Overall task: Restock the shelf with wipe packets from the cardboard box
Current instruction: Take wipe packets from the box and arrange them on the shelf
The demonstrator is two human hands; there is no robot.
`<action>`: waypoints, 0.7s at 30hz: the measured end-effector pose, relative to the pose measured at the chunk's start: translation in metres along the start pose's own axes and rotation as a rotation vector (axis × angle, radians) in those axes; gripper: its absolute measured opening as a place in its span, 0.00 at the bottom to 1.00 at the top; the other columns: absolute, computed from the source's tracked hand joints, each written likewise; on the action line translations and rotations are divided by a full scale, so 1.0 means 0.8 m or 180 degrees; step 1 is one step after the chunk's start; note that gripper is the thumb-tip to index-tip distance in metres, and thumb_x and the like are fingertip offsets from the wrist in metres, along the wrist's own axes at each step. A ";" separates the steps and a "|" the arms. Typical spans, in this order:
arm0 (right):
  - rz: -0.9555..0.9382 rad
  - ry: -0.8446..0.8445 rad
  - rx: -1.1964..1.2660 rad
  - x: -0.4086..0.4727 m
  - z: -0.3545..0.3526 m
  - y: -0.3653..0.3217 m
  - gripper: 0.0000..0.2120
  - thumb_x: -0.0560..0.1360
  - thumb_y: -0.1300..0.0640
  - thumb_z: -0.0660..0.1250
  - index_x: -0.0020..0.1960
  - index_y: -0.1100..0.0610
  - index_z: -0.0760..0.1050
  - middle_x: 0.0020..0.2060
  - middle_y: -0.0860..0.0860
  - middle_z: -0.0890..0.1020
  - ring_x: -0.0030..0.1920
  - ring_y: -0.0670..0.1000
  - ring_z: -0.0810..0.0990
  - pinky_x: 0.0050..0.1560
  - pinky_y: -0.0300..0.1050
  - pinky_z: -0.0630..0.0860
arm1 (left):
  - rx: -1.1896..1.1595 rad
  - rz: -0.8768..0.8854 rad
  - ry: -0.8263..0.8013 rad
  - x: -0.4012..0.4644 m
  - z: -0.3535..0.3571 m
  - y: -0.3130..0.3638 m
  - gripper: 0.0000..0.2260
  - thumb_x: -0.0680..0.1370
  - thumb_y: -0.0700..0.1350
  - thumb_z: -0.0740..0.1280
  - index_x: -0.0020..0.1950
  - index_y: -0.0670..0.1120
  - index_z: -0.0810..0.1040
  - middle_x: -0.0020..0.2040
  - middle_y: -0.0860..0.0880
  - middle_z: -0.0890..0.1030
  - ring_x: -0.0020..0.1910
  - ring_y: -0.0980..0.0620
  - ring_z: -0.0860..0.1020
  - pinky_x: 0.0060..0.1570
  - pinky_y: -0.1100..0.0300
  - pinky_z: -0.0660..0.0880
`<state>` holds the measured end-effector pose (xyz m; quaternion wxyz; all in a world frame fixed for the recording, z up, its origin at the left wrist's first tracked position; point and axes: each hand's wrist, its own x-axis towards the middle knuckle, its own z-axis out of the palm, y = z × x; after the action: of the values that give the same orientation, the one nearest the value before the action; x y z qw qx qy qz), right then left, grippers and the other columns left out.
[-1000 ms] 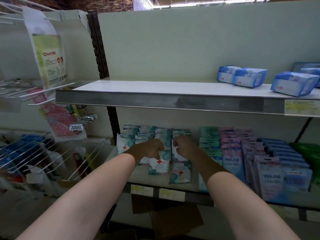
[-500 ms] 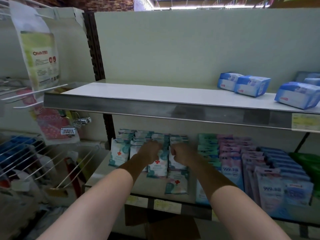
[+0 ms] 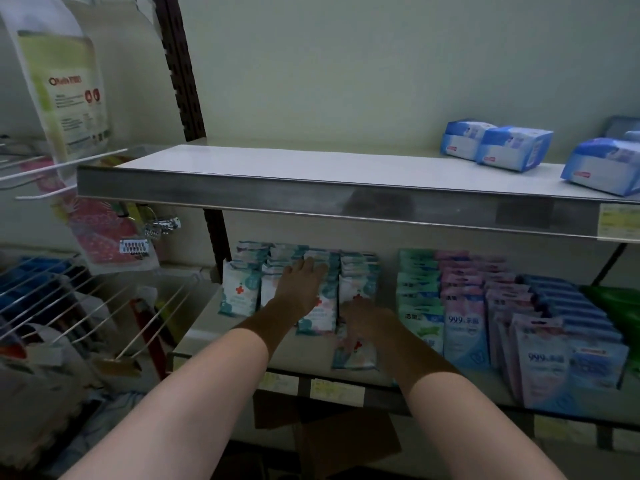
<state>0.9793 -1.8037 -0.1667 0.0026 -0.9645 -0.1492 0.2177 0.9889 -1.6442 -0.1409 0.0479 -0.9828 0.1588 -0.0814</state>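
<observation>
Fingers (image 3: 313, 266) of left hand (image 3: 298, 289) rest atop wipe packets (image 3: 320, 306).

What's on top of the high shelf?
On the top shelf sit blue tissue packs at the right side. More packs run past the picture's right edge, so their number cannot be told.

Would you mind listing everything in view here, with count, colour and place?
red-cross wipe packets: four rows, white and teal, lower shelf left
green packets: one row, beside them
pink and blue packets: several rows, lower shelf right
blue packs: at least three, upper shelf right
upper shelf: one, white top, grey edge
cardboard box: one, brown, below the lower shelf
hanging bags: two, green-white and pink, left hooks
left hand: fingers straight, on the packets
right hand: on the fourth row, grip unclear
</observation>
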 end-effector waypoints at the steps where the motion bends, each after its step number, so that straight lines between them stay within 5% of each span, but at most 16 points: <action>1: 0.0016 -0.0019 0.0010 -0.003 0.000 0.000 0.43 0.63 0.43 0.81 0.70 0.60 0.69 0.64 0.56 0.77 0.62 0.56 0.76 0.60 0.44 0.73 | 0.0027 0.0019 0.0009 -0.003 -0.001 0.000 0.30 0.76 0.47 0.70 0.74 0.45 0.61 0.72 0.40 0.63 0.72 0.39 0.61 0.67 0.45 0.63; 7: 0.0170 -0.0001 0.0071 -0.016 0.001 -0.004 0.42 0.66 0.42 0.78 0.70 0.63 0.66 0.65 0.58 0.74 0.64 0.57 0.73 0.58 0.43 0.71 | -0.0423 0.0173 -0.0344 -0.012 0.000 0.003 0.11 0.79 0.46 0.64 0.60 0.43 0.73 0.56 0.41 0.76 0.55 0.42 0.76 0.46 0.54 0.72; 9: 0.0217 0.0089 0.0099 -0.018 0.004 -0.005 0.47 0.62 0.39 0.80 0.70 0.62 0.65 0.66 0.59 0.71 0.65 0.58 0.70 0.62 0.47 0.72 | -0.0621 0.0248 -0.0526 -0.017 -0.001 0.003 0.08 0.78 0.44 0.64 0.54 0.42 0.73 0.53 0.41 0.77 0.53 0.42 0.77 0.46 0.54 0.74; 16: 0.0282 0.0016 0.0601 -0.032 0.005 -0.008 0.55 0.59 0.45 0.83 0.75 0.60 0.56 0.70 0.56 0.68 0.69 0.56 0.69 0.68 0.48 0.69 | -0.1052 0.0184 -0.0901 -0.030 -0.001 0.003 0.12 0.78 0.44 0.65 0.59 0.44 0.70 0.57 0.41 0.76 0.53 0.42 0.76 0.44 0.58 0.68; 21: 0.0409 0.0984 0.0492 -0.027 0.006 0.012 0.24 0.76 0.51 0.70 0.68 0.58 0.69 0.63 0.57 0.76 0.55 0.54 0.79 0.45 0.40 0.78 | -0.1105 0.0132 -0.0966 -0.033 -0.003 0.000 0.11 0.79 0.43 0.64 0.60 0.43 0.71 0.58 0.41 0.75 0.56 0.43 0.75 0.46 0.58 0.69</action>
<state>0.9616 -1.8196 -0.1626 0.0858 -0.9910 -0.0679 0.0774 0.9638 -1.6361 -0.1423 -0.0970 -0.9738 0.1816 0.0969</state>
